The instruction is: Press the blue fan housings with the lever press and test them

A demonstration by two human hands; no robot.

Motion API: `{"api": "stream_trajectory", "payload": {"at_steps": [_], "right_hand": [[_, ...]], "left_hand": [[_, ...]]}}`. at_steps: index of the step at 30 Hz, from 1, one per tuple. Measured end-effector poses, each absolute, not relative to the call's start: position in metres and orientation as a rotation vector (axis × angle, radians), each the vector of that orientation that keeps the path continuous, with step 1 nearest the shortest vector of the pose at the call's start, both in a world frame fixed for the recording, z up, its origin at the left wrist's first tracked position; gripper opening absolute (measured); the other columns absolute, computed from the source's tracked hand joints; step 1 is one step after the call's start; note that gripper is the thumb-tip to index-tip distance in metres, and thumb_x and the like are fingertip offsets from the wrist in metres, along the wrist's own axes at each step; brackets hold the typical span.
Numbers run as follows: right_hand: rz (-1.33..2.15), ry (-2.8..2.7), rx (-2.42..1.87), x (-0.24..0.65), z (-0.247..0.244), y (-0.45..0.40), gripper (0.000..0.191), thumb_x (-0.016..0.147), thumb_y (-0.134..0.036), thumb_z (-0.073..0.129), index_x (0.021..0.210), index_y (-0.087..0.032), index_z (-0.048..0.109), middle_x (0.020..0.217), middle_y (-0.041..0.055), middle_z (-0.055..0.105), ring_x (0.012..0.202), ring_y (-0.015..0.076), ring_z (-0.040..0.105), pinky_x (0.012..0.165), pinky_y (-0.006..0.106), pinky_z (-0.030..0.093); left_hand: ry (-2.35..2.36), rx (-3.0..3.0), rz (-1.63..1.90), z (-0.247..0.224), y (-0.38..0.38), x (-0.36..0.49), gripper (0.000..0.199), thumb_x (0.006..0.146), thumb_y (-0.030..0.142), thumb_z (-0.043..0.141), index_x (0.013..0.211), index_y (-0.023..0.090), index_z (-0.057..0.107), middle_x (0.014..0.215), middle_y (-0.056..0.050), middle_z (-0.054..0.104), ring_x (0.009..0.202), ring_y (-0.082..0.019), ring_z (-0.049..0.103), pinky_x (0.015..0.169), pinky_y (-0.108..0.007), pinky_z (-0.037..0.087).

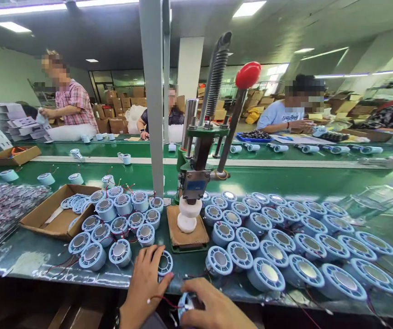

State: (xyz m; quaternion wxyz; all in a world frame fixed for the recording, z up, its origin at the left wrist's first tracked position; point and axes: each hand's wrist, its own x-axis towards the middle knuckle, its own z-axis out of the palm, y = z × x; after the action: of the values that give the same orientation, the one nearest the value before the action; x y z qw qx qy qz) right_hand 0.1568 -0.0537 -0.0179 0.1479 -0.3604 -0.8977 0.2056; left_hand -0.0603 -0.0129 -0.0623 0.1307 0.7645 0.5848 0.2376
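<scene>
Near the front edge of the bench, my left hand (146, 274) has its fingers and thumb around the left side of a light-blue spoked ring (169, 262) with a dark centre. Closer to me, my right hand (213, 304) is closed on a light-blue round housing (183, 305), partly hidden by the fingers. A thin red wire (164, 299) with a white connector trails from it toward my left wrist. Ahead of both hands stands a hand press (196, 183) with a red lever knob (247, 75) and a white round fixture (187, 223) on its base.
Light-blue round units with silver discs (268, 272) fill the right side; more (105, 210) stand left of the press. A cardboard box (45, 224) holds spoked rings. Wired parts (4, 214) lie far left. Beyond the green conveyor (131, 171), several people work.
</scene>
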Motion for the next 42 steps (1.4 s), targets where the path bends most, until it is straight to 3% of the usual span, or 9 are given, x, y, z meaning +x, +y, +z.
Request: {"api": "stream_trajectory", "payload": {"at_steps": [3, 6, 10, 15, 17, 21, 27, 32, 42], "right_hand": [[0.654, -2.463, -1.023, 0.143, -0.016, -0.040, 0.046, 0.066, -0.002, 0.051, 0.099, -0.027, 0.071, 0.126, 0.0034, 0.059, 0.112, 0.0205, 0.057, 0.098, 0.034, 0.050], [0.693, -2.343, -0.991, 0.149, -0.012, -0.034, 0.048, 0.053, 0.000, 0.041, 0.088, -0.021, 0.066, 0.126, 0.0039, 0.058, 0.123, 0.0222, 0.051, 0.106, 0.039, 0.047], [0.598, -2.181, -0.932, 0.156, -0.030, -0.031, 0.050, 0.066, -0.003, 0.044, 0.106, -0.024, 0.064, 0.129, 0.0067, 0.060, 0.134, 0.0282, 0.045, 0.109, 0.050, 0.046], [0.433, -2.005, -0.955, 0.144, -0.056, -0.030, 0.047, 0.082, -0.013, 0.060, 0.126, -0.028, 0.056, 0.117, 0.0071, 0.067, 0.116, 0.0266, 0.057, 0.096, 0.043, 0.055], [0.411, -1.952, -0.989, 0.138, -0.058, -0.030, 0.053, 0.082, -0.011, 0.060, 0.131, -0.030, 0.053, 0.127, 0.0074, 0.062, 0.119, 0.0248, 0.057, 0.100, 0.041, 0.054], [0.536, -1.932, -0.980, 0.128, -0.060, -0.025, 0.071, 0.078, -0.007, 0.056, 0.143, -0.031, 0.039, 0.143, 0.0098, 0.047, 0.132, 0.0222, 0.051, 0.107, 0.036, 0.051], [0.587, -1.954, -0.972, 0.121, -0.078, -0.017, 0.101, 0.067, -0.003, 0.053, 0.157, -0.027, 0.012, 0.156, 0.0149, 0.032, 0.146, 0.0297, 0.035, 0.118, 0.051, 0.037], [0.658, -1.912, -0.964, 0.125, -0.084, -0.017, 0.110, 0.065, 0.000, 0.050, 0.158, -0.028, 0.000, 0.159, 0.0137, 0.026, 0.150, 0.0284, 0.028, 0.120, 0.052, 0.032], [0.789, -1.837, -0.957, 0.126, -0.080, -0.014, 0.101, 0.069, -0.004, 0.054, 0.157, -0.026, 0.011, 0.157, 0.0144, 0.030, 0.147, 0.0271, 0.033, 0.121, 0.051, 0.030]], "left_hand": [[1.566, 2.294, 0.655, -0.057, -0.015, -0.071, 0.062, 0.081, 0.021, 0.063, 0.142, 0.023, 0.051, 0.141, -0.011, 0.055, 0.128, -0.032, 0.049, 0.109, -0.053, 0.043], [1.480, 2.305, 0.562, -0.046, -0.016, -0.072, 0.066, 0.081, 0.011, 0.053, 0.145, 0.022, 0.046, 0.145, -0.011, 0.053, 0.130, -0.030, 0.046, 0.110, -0.053, 0.041], [1.603, 2.248, 0.525, -0.039, -0.016, -0.066, 0.076, 0.081, 0.017, 0.061, 0.152, 0.020, 0.035, 0.146, -0.012, 0.050, 0.131, -0.031, 0.045, 0.111, -0.055, 0.039], [1.490, 2.292, 0.598, -0.045, -0.014, -0.068, 0.065, 0.081, 0.014, 0.061, 0.143, 0.026, 0.049, 0.141, -0.009, 0.059, 0.127, -0.030, 0.051, 0.108, -0.052, 0.045], [1.509, 2.180, 0.752, -0.048, -0.015, -0.069, 0.059, 0.083, 0.018, 0.062, 0.141, 0.023, 0.051, 0.135, -0.010, 0.063, 0.125, -0.030, 0.055, 0.107, -0.051, 0.047], [1.507, 1.890, 1.030, -0.042, -0.021, -0.068, 0.062, 0.090, 0.031, 0.060, 0.147, 0.020, 0.037, 0.134, -0.012, 0.063, 0.118, -0.025, 0.064, 0.103, -0.042, 0.052], [1.335, 2.129, 0.841, -0.016, -0.029, -0.051, 0.078, 0.079, 0.016, 0.061, 0.152, 0.022, 0.032, 0.137, -0.011, 0.062, 0.124, -0.027, 0.060, 0.107, -0.044, 0.049], [1.302, 2.215, 0.677, -0.006, -0.022, -0.041, 0.085, 0.074, 0.010, 0.059, 0.153, 0.023, 0.032, 0.143, -0.011, 0.056, 0.125, -0.028, 0.057, 0.109, -0.048, 0.047], [1.363, 2.114, 0.663, -0.004, -0.019, -0.045, 0.073, 0.078, 0.012, 0.058, 0.148, 0.023, 0.041, 0.143, -0.008, 0.057, 0.130, -0.028, 0.053, 0.113, -0.051, 0.044]]}}
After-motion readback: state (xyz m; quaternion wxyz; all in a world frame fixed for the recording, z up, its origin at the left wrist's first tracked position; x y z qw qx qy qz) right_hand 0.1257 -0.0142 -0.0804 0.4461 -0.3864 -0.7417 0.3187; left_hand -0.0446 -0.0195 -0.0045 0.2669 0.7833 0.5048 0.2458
